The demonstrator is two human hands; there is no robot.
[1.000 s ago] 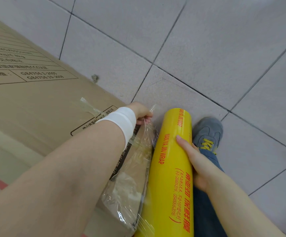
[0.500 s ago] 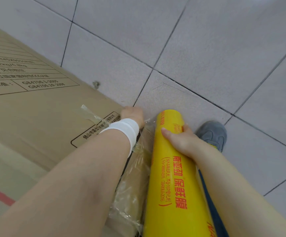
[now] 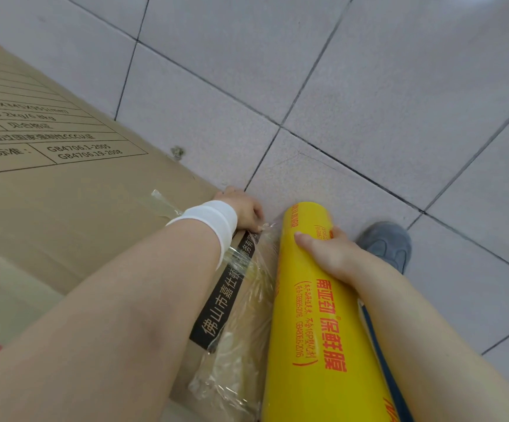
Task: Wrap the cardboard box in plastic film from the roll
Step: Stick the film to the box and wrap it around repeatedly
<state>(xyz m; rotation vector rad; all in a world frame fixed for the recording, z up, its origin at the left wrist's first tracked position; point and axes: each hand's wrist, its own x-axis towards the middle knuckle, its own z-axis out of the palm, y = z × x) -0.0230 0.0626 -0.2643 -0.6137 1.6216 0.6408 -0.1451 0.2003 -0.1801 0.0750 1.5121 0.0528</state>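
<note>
A large brown cardboard box (image 3: 64, 193) with black printed text fills the left of the view. A yellow roll of plastic film (image 3: 317, 315) with red lettering stands upright beside the box's right edge. My right hand (image 3: 326, 254) grips the roll near its top. My left hand (image 3: 244, 208), with a white wristband, pinches the clear film (image 3: 247, 315) against the box's far corner. The film stretches crumpled from the roll across the box's edge.
The floor is grey tile (image 3: 369, 102) with dark grout lines. My grey shoe (image 3: 384, 242) stands just right of the roll. A small bit of debris (image 3: 177, 152) lies on the floor by the box's edge.
My right hand slid up the roll from its middle to near its top. The left hand stays at the box corner, still pinching the film, which now lies closer to the box.
</note>
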